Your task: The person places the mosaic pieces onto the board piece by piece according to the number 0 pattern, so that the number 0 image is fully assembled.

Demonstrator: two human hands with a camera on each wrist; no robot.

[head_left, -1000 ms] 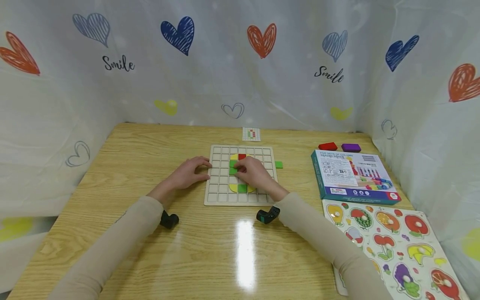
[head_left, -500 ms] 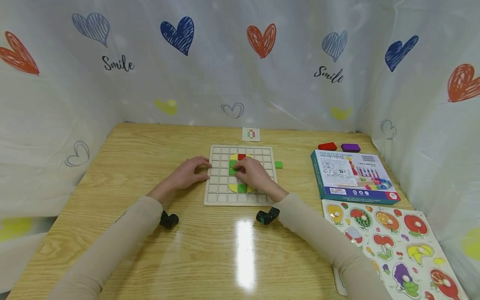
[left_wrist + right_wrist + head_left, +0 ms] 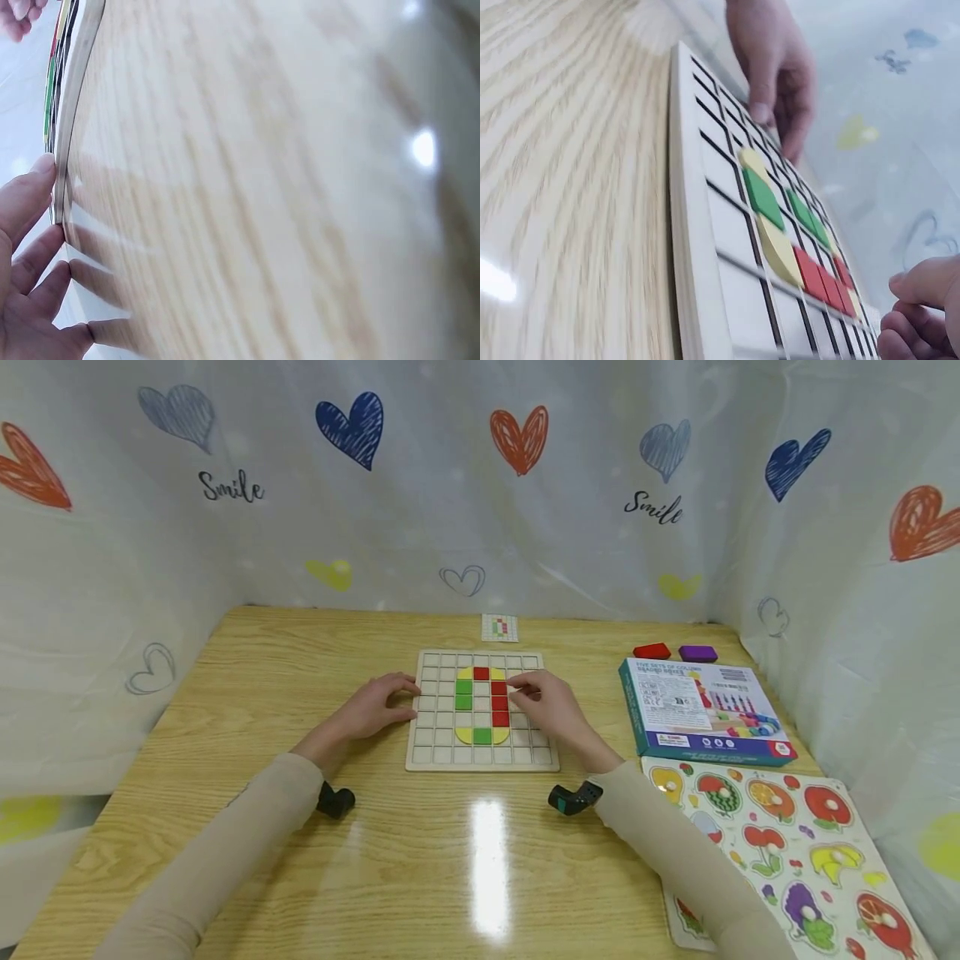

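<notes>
A square wooden grid board (image 3: 438,758) lies mid-table. Its tiles form an upright ring: green tiles (image 3: 464,694) on the left, red tiles (image 3: 499,703) on the right, yellow rounded corner pieces (image 3: 466,737). My left hand (image 3: 371,703) touches the board's left edge with thumb and fingertips, close up in the left wrist view too (image 3: 30,262). My right hand (image 3: 553,706) hovers over the board's right side, fingertips beside the red tiles. Its fingers (image 3: 922,330) are loosely curled in the right wrist view, with nothing visible between them.
A small pattern card (image 3: 499,627) lies behind the board. To the right are a boxed toy set (image 3: 708,714), a red block (image 3: 652,651), a purple block (image 3: 698,653) and a fruit puzzle board (image 3: 806,810). A printed curtain (image 3: 420,527) surrounds the table.
My right hand has moved right, off the green tiles, uncovering the red column. The green tile at the board's right edge is no longer visible. My left hand stays put.
</notes>
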